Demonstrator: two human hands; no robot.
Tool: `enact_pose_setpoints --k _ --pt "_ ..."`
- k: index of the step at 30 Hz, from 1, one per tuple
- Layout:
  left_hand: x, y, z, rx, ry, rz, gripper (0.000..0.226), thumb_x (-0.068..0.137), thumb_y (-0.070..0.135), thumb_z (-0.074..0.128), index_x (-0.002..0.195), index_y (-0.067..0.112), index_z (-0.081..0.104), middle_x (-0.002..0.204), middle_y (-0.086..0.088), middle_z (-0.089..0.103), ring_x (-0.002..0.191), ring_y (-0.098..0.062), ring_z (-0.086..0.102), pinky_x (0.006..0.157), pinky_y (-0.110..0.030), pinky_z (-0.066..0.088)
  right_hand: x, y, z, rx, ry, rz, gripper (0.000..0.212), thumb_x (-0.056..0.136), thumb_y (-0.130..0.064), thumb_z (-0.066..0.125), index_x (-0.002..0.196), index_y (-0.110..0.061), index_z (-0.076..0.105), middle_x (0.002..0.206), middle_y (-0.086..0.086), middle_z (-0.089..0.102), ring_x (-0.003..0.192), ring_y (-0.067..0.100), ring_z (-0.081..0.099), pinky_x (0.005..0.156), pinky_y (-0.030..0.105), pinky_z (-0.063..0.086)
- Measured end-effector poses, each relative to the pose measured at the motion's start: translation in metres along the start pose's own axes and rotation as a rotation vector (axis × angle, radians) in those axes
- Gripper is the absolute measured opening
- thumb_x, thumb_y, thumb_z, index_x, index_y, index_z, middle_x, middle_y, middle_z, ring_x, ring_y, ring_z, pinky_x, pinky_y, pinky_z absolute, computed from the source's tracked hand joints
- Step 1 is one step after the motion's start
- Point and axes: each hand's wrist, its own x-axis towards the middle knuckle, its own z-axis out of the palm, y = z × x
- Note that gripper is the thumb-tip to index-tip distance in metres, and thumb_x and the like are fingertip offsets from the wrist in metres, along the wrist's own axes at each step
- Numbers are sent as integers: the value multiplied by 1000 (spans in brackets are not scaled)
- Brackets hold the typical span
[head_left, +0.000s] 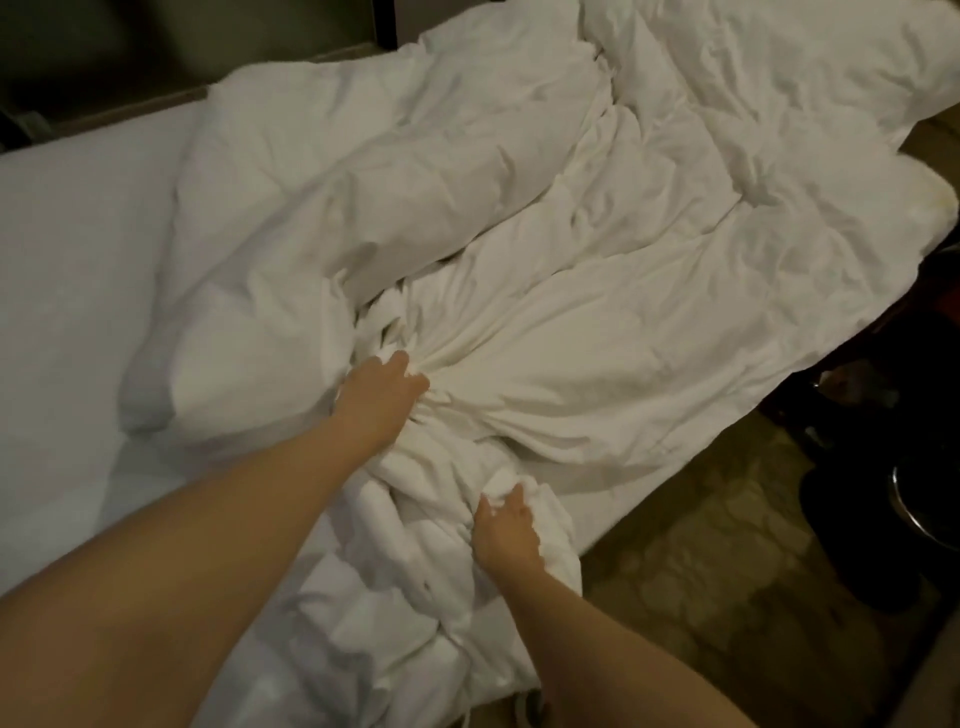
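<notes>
Your left hand (382, 397) grabs a bunch of the white duvet (519, 249), fingers curled tight into the cloth. Your right hand (506, 527) grips another bunched part, closer to you. The duvet lies crumpled on the bed (67, 260), and one edge hangs toward the floor (727, 545).

Pretty clearly a bedroom, dimly lit: a white-sheeted bed (78, 291) is seen at 9 o'clock, a rumpled white duvet (571, 234) is spread over it toward 1 o'clock, and patterned carpet (717, 561) is laid at 4 o'clock.
</notes>
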Motion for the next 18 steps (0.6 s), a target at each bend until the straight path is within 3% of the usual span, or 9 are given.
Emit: enact_pose_setpoints --k 3,5,7,10,14,18 --pt "-22 -7 0 -32 34 23 45 98 30 34 144 29 31 130 -8 42 113 -29 46 93 -40 40 -15 1 3 213 9 15 70 98 -52 31 153 -24 -1 150 9 35 130 32 42 111 43 30" --pt "-42 -6 11 -54 77 18 56 95 46 23 149 32 18 140 -8 38 122 -29 42 101 -41 37 -20 9 -1 319 -31 0 70 97 -54 33 153 -22 8 147 13 38 129 33 42 110 42 31" --pt "-61 1 20 -126 -3 -23 67 94 60 25 151 35 1 156 -9 14 140 -27 22 112 -45 22 -27 20 -5 342 -91 -29 77 93 -60 36 154 -23 5 151 13 33 132 35 39 110 41 30" --pt "-84 22 29 -222 -66 -22 90 85 70 40 147 38 -16 158 -8 -15 146 -28 -7 114 -53 12 -40 38 -2 268 -100 -118 92 86 -70 45 153 -25 0 156 9 26 137 35 33 112 44 27" --pt "-120 41 40 -154 -63 5 96 82 71 46 147 38 -16 155 -8 -25 145 -29 -13 112 -59 15 -69 63 20 86 70 -229 104 76 -79 46 153 -25 4 155 5 28 140 28 30 115 46 22" --pt "-158 45 54 -56 -102 79 95 83 67 49 149 37 -12 155 -8 -26 145 -27 -15 111 -63 11 -99 82 47 -37 152 -321 113 71 -79 53 152 -27 -7 160 5 5 146 25 8 116 49 3"
